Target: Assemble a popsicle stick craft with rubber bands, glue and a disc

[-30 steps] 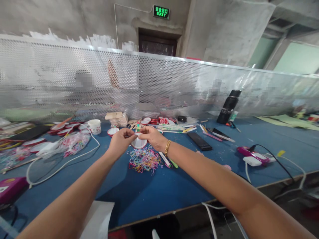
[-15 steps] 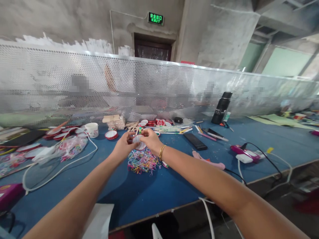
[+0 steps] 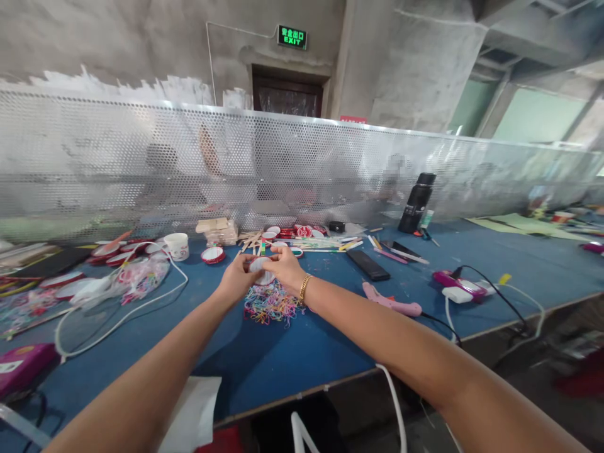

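Observation:
Both hands meet over the middle of the blue table (image 3: 245, 352). Between them is a small round white disc (image 3: 262, 270), pinched at its edges, with a green-striped stick (image 3: 263, 249) standing up behind it. My left hand (image 3: 236, 277) grips the disc's left side, thumb on its face. On the other side, my right hand (image 3: 287, 269), with a gold bracelet at the wrist, has its fingers closed on the right edge. A tangled pile of multicoloured strings (image 3: 271, 307) lies just below the disc.
A pink glue gun (image 3: 391, 303) and a black phone (image 3: 368, 265) lie to the right. Farther back stand a black bottle (image 3: 418, 204) and a perforated metal partition (image 3: 302, 163). Leftward are a paper cup (image 3: 177, 246), red-rimmed discs (image 3: 213, 254) and a looping white cable (image 3: 127, 332).
The view has shifted slightly. Both hands still hold the disc over the strings, in nearly the same pose.

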The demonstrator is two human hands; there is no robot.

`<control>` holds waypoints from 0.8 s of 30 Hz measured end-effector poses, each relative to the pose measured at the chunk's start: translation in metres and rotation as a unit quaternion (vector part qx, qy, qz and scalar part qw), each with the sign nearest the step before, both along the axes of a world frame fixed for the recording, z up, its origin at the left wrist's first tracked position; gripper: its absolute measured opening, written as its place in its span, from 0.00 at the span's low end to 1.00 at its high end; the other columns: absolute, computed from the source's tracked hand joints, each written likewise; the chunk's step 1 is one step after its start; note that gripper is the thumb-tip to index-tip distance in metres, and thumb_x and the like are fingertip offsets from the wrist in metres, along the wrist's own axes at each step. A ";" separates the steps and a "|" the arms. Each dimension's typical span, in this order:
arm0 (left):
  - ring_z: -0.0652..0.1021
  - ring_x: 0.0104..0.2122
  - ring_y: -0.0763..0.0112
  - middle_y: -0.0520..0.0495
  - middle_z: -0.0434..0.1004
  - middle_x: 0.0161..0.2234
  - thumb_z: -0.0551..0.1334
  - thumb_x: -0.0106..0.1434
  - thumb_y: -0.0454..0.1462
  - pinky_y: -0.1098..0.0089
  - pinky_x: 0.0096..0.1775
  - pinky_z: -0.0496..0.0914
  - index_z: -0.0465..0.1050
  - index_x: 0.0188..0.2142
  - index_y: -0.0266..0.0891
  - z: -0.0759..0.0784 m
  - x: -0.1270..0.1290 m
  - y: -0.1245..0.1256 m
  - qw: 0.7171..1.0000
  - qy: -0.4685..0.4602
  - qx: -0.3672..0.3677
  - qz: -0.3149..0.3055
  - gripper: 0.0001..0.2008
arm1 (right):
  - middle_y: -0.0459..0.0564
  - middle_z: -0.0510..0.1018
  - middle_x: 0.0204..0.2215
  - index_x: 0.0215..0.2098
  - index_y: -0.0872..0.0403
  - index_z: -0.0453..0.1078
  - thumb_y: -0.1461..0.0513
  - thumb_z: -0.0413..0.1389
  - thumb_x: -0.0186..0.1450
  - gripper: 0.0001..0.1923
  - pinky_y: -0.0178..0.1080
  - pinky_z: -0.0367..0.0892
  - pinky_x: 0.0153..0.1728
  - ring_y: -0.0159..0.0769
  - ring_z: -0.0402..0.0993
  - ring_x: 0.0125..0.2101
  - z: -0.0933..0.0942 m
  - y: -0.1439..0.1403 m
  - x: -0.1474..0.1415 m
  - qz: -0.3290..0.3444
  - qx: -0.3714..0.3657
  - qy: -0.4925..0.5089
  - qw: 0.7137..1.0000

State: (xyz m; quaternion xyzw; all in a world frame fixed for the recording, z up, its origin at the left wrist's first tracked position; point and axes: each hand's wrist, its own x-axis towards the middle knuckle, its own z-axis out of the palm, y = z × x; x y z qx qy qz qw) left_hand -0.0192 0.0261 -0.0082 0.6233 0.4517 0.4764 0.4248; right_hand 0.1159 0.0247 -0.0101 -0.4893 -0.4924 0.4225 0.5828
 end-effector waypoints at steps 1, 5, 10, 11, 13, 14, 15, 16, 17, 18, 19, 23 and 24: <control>0.76 0.25 0.69 0.51 0.76 0.26 0.72 0.41 0.37 0.70 0.29 0.69 0.70 0.41 0.36 0.000 0.000 0.000 1.000 -0.015 -0.016 -0.002 0.26 | 0.43 0.73 0.33 0.49 0.54 0.61 0.65 0.62 0.43 0.34 0.36 0.67 0.36 0.34 0.72 0.34 0.002 -0.002 0.004 0.018 -0.006 0.005 1.000; 0.75 0.24 0.71 0.51 0.76 0.26 0.73 0.40 0.37 0.70 0.29 0.69 0.70 0.40 0.36 0.001 -0.001 0.000 0.998 -0.048 -0.043 0.003 0.25 | 0.45 0.75 0.34 0.53 0.55 0.62 0.64 0.64 0.44 0.38 0.36 0.67 0.40 0.35 0.74 0.37 0.009 -0.014 0.025 0.041 -0.027 0.030 0.998; 0.73 0.23 0.74 0.53 0.75 0.25 0.74 0.39 0.36 0.72 0.27 0.68 0.71 0.37 0.36 0.004 0.000 -0.002 0.998 -0.043 -0.052 0.016 0.24 | 0.45 0.78 0.34 0.52 0.54 0.64 0.62 0.64 0.47 0.34 0.36 0.66 0.37 0.37 0.75 0.38 0.010 -0.027 0.044 -0.004 -0.050 0.052 0.997; 0.73 0.23 0.74 0.53 0.75 0.25 0.74 0.39 0.36 0.72 0.27 0.68 0.71 0.37 0.36 0.005 0.000 -0.003 0.997 -0.042 -0.054 0.019 0.24 | 0.46 0.79 0.34 0.52 0.54 0.65 0.62 0.64 0.47 0.34 0.36 0.66 0.37 0.37 0.75 0.38 0.009 -0.029 0.045 -0.008 -0.053 0.057 0.997; 0.74 0.24 0.73 0.52 0.75 0.26 0.74 0.38 0.36 0.72 0.27 0.68 0.71 0.36 0.35 0.006 0.000 -0.003 0.997 -0.048 -0.056 0.027 0.24 | 0.46 0.79 0.34 0.52 0.55 0.66 0.61 0.64 0.48 0.33 0.36 0.66 0.36 0.38 0.76 0.38 0.005 -0.032 0.043 -0.014 -0.060 0.062 0.996; 0.75 0.25 0.72 0.51 0.75 0.26 0.74 0.38 0.36 0.72 0.27 0.68 0.71 0.36 0.35 0.006 0.001 -0.003 0.997 -0.054 -0.054 0.028 0.24 | 0.47 0.79 0.34 0.51 0.55 0.66 0.61 0.63 0.48 0.32 0.36 0.66 0.36 0.38 0.76 0.38 0.004 -0.033 0.041 -0.017 -0.063 0.061 0.996; 0.75 0.25 0.72 0.50 0.76 0.27 0.74 0.38 0.37 0.72 0.28 0.69 0.71 0.35 0.35 0.005 0.001 -0.002 0.996 -0.062 -0.053 0.024 0.23 | 0.47 0.79 0.33 0.51 0.56 0.66 0.61 0.63 0.48 0.32 0.36 0.66 0.35 0.37 0.76 0.37 0.002 -0.034 0.038 -0.019 -0.067 0.058 0.996; 0.76 0.26 0.72 0.49 0.77 0.28 0.74 0.38 0.37 0.72 0.29 0.70 0.71 0.35 0.35 0.005 0.000 -0.001 0.996 -0.069 -0.048 0.021 0.24 | 0.46 0.79 0.32 0.50 0.56 0.66 0.62 0.63 0.48 0.31 0.35 0.66 0.34 0.36 0.75 0.36 -0.001 -0.036 0.035 -0.018 -0.070 0.053 0.996; 0.76 0.26 0.72 0.49 0.77 0.29 0.74 0.38 0.38 0.72 0.29 0.70 0.71 0.35 0.35 0.004 0.000 0.000 0.997 -0.068 -0.044 0.020 0.24 | 0.46 0.79 0.31 0.50 0.56 0.66 0.62 0.63 0.48 0.30 0.35 0.66 0.33 0.36 0.75 0.35 -0.003 -0.037 0.031 -0.014 -0.071 0.048 0.996; 0.76 0.26 0.72 0.48 0.78 0.29 0.74 0.37 0.38 0.72 0.29 0.71 0.72 0.35 0.34 0.004 0.000 0.001 0.997 -0.067 -0.040 0.021 0.24 | 0.45 0.78 0.30 0.49 0.57 0.66 0.63 0.63 0.49 0.28 0.34 0.67 0.32 0.35 0.75 0.33 -0.007 -0.039 0.028 -0.006 -0.073 0.041 0.996; 0.76 0.26 0.72 0.48 0.78 0.29 0.74 0.37 0.38 0.72 0.29 0.71 0.72 0.35 0.34 0.003 -0.001 0.002 0.997 -0.067 -0.036 0.021 0.24 | 0.45 0.78 0.29 0.48 0.57 0.66 0.63 0.62 0.49 0.27 0.34 0.67 0.31 0.34 0.75 0.32 -0.010 -0.041 0.025 0.008 -0.072 0.032 0.997; 0.76 0.26 0.71 0.48 0.78 0.29 0.75 0.36 0.39 0.71 0.29 0.72 0.72 0.35 0.33 0.002 -0.003 0.005 0.997 -0.073 -0.025 0.022 0.25 | 0.44 0.77 0.29 0.46 0.55 0.66 0.64 0.60 0.54 0.21 0.34 0.69 0.29 0.33 0.75 0.28 -0.027 -0.052 0.017 0.030 -0.004 -0.061 0.998; 0.76 0.26 0.71 0.48 0.78 0.28 0.75 0.36 0.38 0.71 0.29 0.72 0.72 0.34 0.33 0.001 -0.003 0.006 0.996 -0.078 -0.023 0.023 0.25 | 0.44 0.77 0.29 0.46 0.54 0.66 0.64 0.59 0.55 0.19 0.35 0.69 0.31 0.33 0.75 0.29 -0.031 -0.055 0.016 0.017 0.046 -0.107 0.993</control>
